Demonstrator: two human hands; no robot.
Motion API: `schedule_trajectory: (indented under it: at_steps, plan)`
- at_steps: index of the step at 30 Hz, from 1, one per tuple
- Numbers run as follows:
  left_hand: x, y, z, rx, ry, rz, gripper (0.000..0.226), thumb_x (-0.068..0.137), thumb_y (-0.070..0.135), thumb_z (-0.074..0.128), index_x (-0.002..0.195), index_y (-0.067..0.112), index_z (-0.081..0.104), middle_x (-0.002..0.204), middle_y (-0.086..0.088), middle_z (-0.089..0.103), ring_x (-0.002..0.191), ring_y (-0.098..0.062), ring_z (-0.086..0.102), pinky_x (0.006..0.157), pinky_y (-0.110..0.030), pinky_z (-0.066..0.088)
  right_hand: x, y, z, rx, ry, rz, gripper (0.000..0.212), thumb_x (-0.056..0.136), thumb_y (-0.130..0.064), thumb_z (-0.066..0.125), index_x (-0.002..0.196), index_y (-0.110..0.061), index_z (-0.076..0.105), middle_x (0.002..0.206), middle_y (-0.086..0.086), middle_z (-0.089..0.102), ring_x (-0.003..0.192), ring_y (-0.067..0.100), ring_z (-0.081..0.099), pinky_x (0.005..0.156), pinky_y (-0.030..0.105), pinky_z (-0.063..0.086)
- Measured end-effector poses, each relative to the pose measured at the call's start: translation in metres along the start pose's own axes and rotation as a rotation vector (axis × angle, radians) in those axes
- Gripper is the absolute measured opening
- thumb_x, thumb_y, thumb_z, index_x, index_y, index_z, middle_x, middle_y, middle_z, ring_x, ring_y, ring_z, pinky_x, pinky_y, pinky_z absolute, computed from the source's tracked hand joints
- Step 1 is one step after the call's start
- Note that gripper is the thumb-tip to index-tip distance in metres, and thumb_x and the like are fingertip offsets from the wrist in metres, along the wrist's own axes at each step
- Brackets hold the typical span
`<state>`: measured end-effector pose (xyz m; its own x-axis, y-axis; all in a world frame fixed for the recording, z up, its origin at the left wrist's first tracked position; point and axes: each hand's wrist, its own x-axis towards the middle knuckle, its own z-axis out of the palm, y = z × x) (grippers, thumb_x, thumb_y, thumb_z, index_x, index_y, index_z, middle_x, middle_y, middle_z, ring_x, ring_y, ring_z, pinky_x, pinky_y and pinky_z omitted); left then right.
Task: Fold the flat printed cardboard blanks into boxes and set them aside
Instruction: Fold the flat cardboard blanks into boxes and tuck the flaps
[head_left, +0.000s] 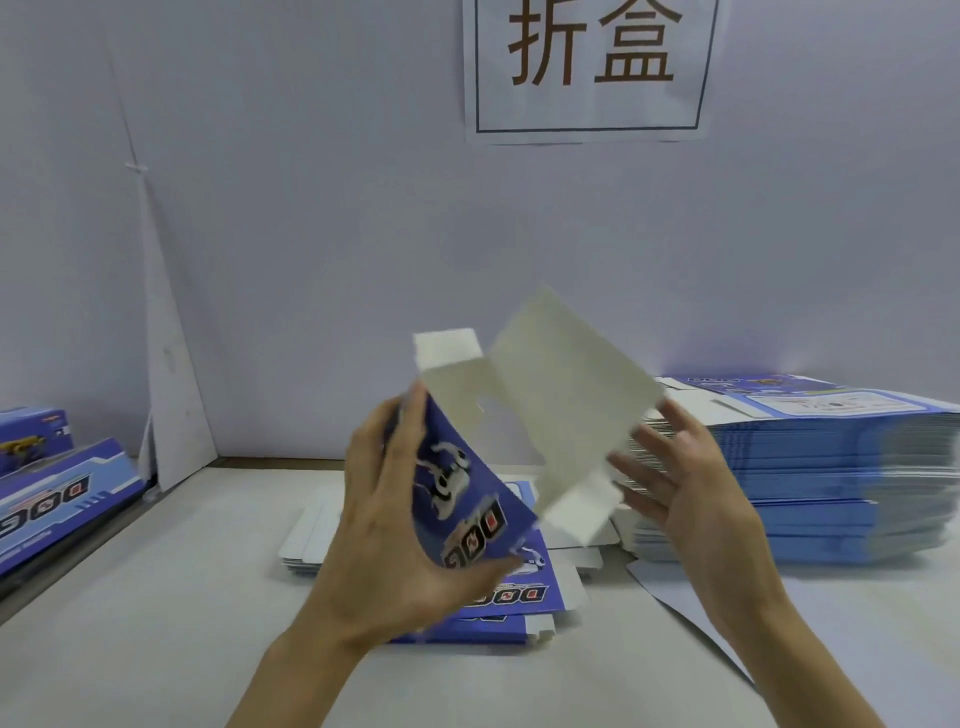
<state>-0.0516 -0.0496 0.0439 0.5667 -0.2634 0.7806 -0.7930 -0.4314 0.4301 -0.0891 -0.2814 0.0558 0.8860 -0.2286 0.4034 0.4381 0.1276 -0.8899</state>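
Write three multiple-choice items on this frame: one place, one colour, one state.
1. Where does the tall stack of flat blanks stand?
A. far left
B. far right
C. centre

2. What colour is the held blank on its inner face?
A. blue
B. brown
C. white

3. The left hand is:
A. gripping the held blank
B. open and flat
C. hanging idle

Key:
1. B, the stack sits at the right edge of view.
2. C, the unprinted panels show white.
3. A, fingers and thumb curl round the blue printed panel.

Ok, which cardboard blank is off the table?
The half-opened blank gripped by the left hand; the rest lie flat in the low pile and the tall right stack.
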Motion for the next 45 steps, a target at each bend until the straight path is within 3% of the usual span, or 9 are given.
schedule_trajectory:
  at_steps: [2, 6, 10, 14, 17, 21, 26, 34, 45]
  plan:
    - [0.004, 0.009, 0.004, -0.249, 0.119, -0.19, 0.12, 0.046, 0.064, 0.078, 0.144, 0.05, 0.011, 0.138, 0.014, 0.031, 0.127, 0.009, 0.035, 0.093, -0.005, 0.04, -0.003, 0.004, -0.003, -0.183, -0.201, 0.007, 0.056, 0.078, -0.031, 0.066, 0.128, -0.049, 0.047, 0.135, -0.011, 0.058, 0.11, 0.002, 0.063, 0.095, 0.026, 0.048]
    - [0.003, 0.022, 0.019, -0.568, 0.213, -0.407, 0.111, 0.039, 0.07, 0.083, 0.136, 0.054, 0.032, 0.135, 0.008, 0.049, 0.119, -0.012, 0.058, 0.087, -0.037, 0.057, -0.02, 0.019, 0.022, -0.313, -0.631, 0.069, 0.079, 0.077, -0.028, 0.078, 0.137, -0.05, 0.033, 0.134, -0.024, 0.056, 0.123, 0.005, 0.057, 0.096, 0.02, 0.048]
    - [0.006, 0.017, 0.011, -0.568, 0.211, -0.513, 0.115, 0.052, 0.066, 0.082, 0.147, 0.041, 0.022, 0.133, 0.016, 0.051, 0.111, 0.008, 0.056, 0.079, -0.01, 0.051, -0.019, 0.024, 0.033, -0.211, -0.396, 0.011, 0.079, 0.065, -0.025, 0.08, 0.134, -0.034, 0.042, 0.121, -0.006, 0.067, 0.108, 0.017, 0.068, 0.084, 0.029, 0.057]
    - [0.009, 0.008, 0.005, -0.572, -0.134, -0.63, 0.073, 0.068, 0.064, 0.072, 0.117, 0.013, 0.058, 0.088, 0.009, 0.073, 0.079, -0.008, 0.069, 0.074, -0.028, 0.053, -0.013, 0.015, 0.019, -0.012, -0.41, 0.158, 0.088, 0.057, -0.051, 0.087, 0.131, -0.023, 0.049, 0.123, 0.002, 0.068, 0.109, 0.026, 0.067, 0.079, 0.029, 0.057]
    - [0.005, 0.006, 0.012, -0.656, -0.152, -0.669, 0.063, 0.073, 0.058, 0.075, 0.1, 0.003, 0.06, 0.069, -0.001, 0.069, 0.057, -0.013, 0.064, 0.065, -0.037, 0.05, -0.011, 0.013, 0.017, -0.02, -0.399, 0.156, 0.091, 0.057, -0.055, 0.087, 0.133, -0.025, 0.048, 0.126, 0.001, 0.067, 0.111, 0.025, 0.067, 0.079, 0.027, 0.057]
    - [0.006, 0.007, 0.016, -0.578, 0.074, -0.606, 0.032, 0.07, 0.047, 0.068, 0.082, 0.018, 0.071, 0.068, -0.013, 0.07, 0.058, -0.027, 0.066, 0.06, -0.035, 0.053, -0.011, 0.014, 0.019, -0.066, -0.301, 0.204, 0.105, 0.043, -0.061, 0.089, 0.13, -0.019, 0.048, 0.116, -0.002, 0.071, 0.105, 0.021, 0.069, 0.072, 0.023, 0.057]
    - [0.003, 0.007, 0.02, -0.588, 0.009, -0.618, 0.04, 0.067, 0.057, 0.062, 0.086, 0.022, 0.067, 0.065, 0.0, 0.07, 0.058, -0.014, 0.065, 0.054, -0.02, 0.051, -0.012, 0.013, 0.02, -0.031, -0.325, 0.218, 0.073, 0.061, -0.045, 0.074, 0.126, -0.023, 0.051, 0.115, -0.004, 0.072, 0.1, 0.019, 0.071, 0.07, 0.023, 0.057]
    - [0.005, 0.009, 0.021, -0.622, 0.029, -0.655, 0.048, 0.077, 0.053, 0.058, 0.078, 0.005, 0.064, 0.062, -0.023, 0.063, 0.049, -0.028, 0.059, 0.049, -0.034, 0.051, -0.013, 0.006, 0.019, -0.082, -0.327, 0.193, 0.09, 0.047, -0.066, 0.085, 0.123, -0.027, 0.053, 0.113, -0.006, 0.072, 0.102, 0.018, 0.071, 0.07, 0.02, 0.056]
    - [0.002, 0.017, 0.027, -0.58, 0.055, -0.539, 0.054, 0.063, 0.06, 0.059, 0.105, 0.027, 0.061, 0.08, 0.016, 0.073, 0.074, -0.002, 0.069, 0.059, -0.01, 0.049, -0.017, 0.011, 0.027, -0.024, -0.25, 0.152, 0.058, 0.073, -0.048, 0.07, 0.126, -0.029, 0.051, 0.112, -0.006, 0.073, 0.097, 0.018, 0.072, 0.068, 0.022, 0.058]
